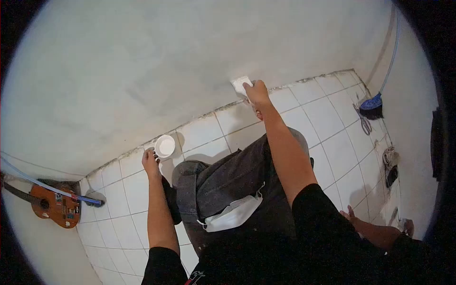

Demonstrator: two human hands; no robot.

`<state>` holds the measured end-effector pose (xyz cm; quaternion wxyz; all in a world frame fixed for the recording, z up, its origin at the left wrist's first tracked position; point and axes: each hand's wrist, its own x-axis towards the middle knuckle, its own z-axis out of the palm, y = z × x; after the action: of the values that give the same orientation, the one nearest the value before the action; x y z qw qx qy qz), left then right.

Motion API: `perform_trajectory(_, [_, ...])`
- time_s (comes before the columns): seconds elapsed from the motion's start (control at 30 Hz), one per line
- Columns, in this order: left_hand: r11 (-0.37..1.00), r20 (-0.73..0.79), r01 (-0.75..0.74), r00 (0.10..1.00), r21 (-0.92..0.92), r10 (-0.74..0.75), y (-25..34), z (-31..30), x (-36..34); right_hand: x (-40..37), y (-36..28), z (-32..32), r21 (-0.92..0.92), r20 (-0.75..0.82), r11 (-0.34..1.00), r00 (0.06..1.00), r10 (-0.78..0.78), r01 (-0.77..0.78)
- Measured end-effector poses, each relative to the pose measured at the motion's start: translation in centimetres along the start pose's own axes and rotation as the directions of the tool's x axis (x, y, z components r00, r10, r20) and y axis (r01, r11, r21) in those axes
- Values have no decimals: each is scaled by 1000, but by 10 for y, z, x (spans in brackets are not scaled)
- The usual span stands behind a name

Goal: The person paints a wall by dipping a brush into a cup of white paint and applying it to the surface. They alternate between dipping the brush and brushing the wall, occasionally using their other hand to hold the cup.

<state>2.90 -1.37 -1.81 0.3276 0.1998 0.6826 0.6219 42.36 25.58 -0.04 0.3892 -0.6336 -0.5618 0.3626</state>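
My left hand [151,164] is closed on a small white cup [165,146] with pale contents, held above the floor tiles close to the wall. Farther right, my right hand [257,94] grips a flat white piece [242,85] against the lower part of the grey wall [180,61]. Whether that piece is a scraper or a sponge cannot be made out. A white face mask [232,214] lies across my lap on the dark trousers.
A guitar [57,206] leans in the left corner beside a blue-handled broom [95,201]. At the right are a blue brush [372,106], scissors [365,124] and a shoe [391,166]. Another person's arm [375,232] reaches in at the lower right.
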Motion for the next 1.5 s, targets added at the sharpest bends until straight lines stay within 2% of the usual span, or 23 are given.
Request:
perform_trajectory(0.07, [1000, -8, -5, 1000, -5, 5, -1, 0, 1, -12, -19, -7, 4, -23, 998, 998, -59, 59])
perform_trajectory(0.13, [1000, -17, -7, 1000, -10, 7, -2, -1, 2, -41, -60, -27, 275, 57, 961, 998, -3, -13])
perform_trajectory(0.17, [1000, -12, -15, 1000, -15, 15, -2, 0, 1, -46, -69, -31, 272, 60, 962, 998, -7, -9])
perform_trajectory(0.27, [1000, -17, -17, 1000, -17, 16, 3, 2, -3, -51, -80, -34, 496, -2, 865, 996, -87, 76])
perform_trajectory(0.37, [1000, -29, -17, 999, -21, 16, 3, 2, -3, -59, -94, -42, 494, -68, 854, 986, -150, 164])
perform_trajectory(0.4, [999, -31, -23, 999, -29, 22, 2, 1, -2, -67, -100, -42, 526, -107, 837, 988, -110, 151])
perform_trajectory(0.63, [1000, -46, 3, 999, 20, -2, 1, -4, 1, -78, -110, -49, 533, -97, 834, 989, -108, 143])
perform_trajectory(0.73, [1000, -67, 17, 998, 10, -16, -1, -7, 1, -65, -89, -38, 435, -42, 895, 995, -90, 99])
perform_trajectory(0.8, [1000, -45, -3, 999, 1, 3, -2, -7, 3, -56, -76, -32, 4, -23, 990, 990, -140, 140])
perform_trajectory(0.83, [1000, -43, -3, 999, 1, 3, -3, -7, 3, -56, -75, -33, 4, -26, 990, 990, -139, 139])
perform_trajectory(0.9, [1000, -56, 6, 998, -7, -6, -3, -6, 3, -56, -75, -38, -25, 155, 996, 984, 84, -82])
perform_trajectory(0.93, [1000, -51, 3, 999, -9, -3, -2, -5, 2, -23, -24, -15, -117, 70, 993, 997, 12, -3])
perform_trajectory(0.97, [1000, -58, 3, 998, -10, -3, -1, -5, 1, -31, -31, -20, -115, 65, 993, 998, 10, -2])
perform_trajectory(1.03, [1000, -62, -3, 998, -9, 2, 1, -6, -1, -59, -54, -34, -15, 132, 978, 969, 208, -207])
perform_trajectory(1.07, [1000, -61, 1, 998, -9, -2, 1, -6, -2, -54, -50, -39, -180, 226, 969, 952, 209, -170])
perform_trajectory(1.2, [1000, -44, -9, 999, 6, 10, 1, -8, -3, -60, -61, -42, -83, 95, 970, 967, 236, -228])
perform_trajectory(1.23, [1000, -57, 5, 998, 11, -4, 1, -8, -2, -52, -52, -36, -92, -11, 994, 998, 58, -59])
perform_trajectory(1.27, [1000, -34, -18, 999, -9, 17, -1, -9, -3, -43, -42, -32, -120, -115, 987, 986, -124, 110])
perform_trajectory(1.4, [1000, -85, -16, 996, -13, 14, 7, -2, -10, -46, -62, -38, 30, -135, 980, 972, -191, 197])
perform_trajectory(1.47, [999, -78, -19, 997, -25, 17, 3, -4, -7, -55, -85, -49, 287, 8, 951, 993, -119, 112])
perform_trajectory(1.5, [999, -70, -17, 997, -37, 14, 2, -5, -6, -59, -94, -51, 290, 10, 950, 992, -123, 115])
